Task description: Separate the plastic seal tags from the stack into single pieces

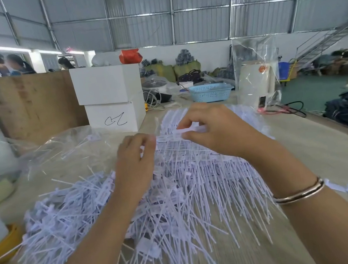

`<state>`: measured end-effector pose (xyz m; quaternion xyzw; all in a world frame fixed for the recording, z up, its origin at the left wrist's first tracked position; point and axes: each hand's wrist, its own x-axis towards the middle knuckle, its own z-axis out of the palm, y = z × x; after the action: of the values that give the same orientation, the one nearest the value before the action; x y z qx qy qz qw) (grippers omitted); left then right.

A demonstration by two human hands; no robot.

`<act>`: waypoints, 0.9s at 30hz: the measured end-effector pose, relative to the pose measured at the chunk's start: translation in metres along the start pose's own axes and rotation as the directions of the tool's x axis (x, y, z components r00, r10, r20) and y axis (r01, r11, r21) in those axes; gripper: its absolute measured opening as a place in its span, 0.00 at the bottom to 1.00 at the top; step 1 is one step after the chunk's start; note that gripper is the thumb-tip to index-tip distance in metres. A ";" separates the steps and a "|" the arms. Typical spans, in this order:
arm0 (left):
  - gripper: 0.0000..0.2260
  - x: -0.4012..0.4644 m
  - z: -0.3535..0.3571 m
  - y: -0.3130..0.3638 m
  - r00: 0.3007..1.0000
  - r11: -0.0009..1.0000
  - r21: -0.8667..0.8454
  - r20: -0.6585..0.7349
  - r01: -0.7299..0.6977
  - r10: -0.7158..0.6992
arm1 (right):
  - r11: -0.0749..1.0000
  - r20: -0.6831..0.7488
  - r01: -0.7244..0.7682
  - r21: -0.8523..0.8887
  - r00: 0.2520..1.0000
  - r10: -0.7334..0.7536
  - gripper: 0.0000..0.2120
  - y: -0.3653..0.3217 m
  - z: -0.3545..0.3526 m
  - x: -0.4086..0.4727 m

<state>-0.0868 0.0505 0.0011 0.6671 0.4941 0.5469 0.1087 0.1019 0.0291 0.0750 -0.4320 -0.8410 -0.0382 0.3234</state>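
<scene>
Loose tags (118, 218) litter the near desk (319, 151), while both hands' fingers (147, 141) pinch one strip (170, 136) atop the far stack (193, 151); yanking might snap it.

L hand (135, 157) + R hand (209, 130) pinch tag strip (169, 136) | over tag pile (134, 204)

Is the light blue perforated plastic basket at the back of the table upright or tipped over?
Upright: the light blue perforated plastic basket sits level on the wooden table, rim facing up.

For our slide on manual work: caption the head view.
Both hands, left hand and right hand, pinch a strip of seal tags above the heap.
</scene>
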 end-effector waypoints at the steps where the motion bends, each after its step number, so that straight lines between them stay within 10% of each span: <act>1: 0.17 -0.001 0.001 0.011 0.988 0.971 -0.215 0.138 0.103 -0.074 | 1.000 0.005 0.012 -0.010 1.000 -0.012 0.06 0.000 0.001 0.000; 4: 0.18 -0.002 0.006 0.029 0.905 0.892 -0.371 0.415 0.258 -0.089 | 0.999 0.021 0.039 0.023 0.999 -0.040 0.07 -0.003 0.008 0.000; 13: 0.14 -0.005 0.009 0.023 0.965 0.923 -0.354 0.258 0.148 -0.056 | 0.985 0.310 -0.169 -0.033 0.935 0.171 0.08 0.008 0.000 -0.004; 22: 0.13 -0.005 0.014 0.028 0.955 0.916 -0.347 0.278 0.203 -0.106 | 0.988 0.243 -0.154 -0.008 0.958 0.151 0.06 0.006 0.006 -0.004; 27: 0.14 -0.003 0.014 0.028 0.852 0.628 -0.580 0.413 0.519 -0.322 | 0.994 0.097 -0.105 -0.012 0.990 0.106 0.06 0.003 0.018 -0.002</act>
<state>-0.0591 0.0401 0.0134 0.5137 0.3855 0.5498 0.5340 0.0958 0.0357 0.0587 -0.4784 -0.8316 -0.0030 0.2820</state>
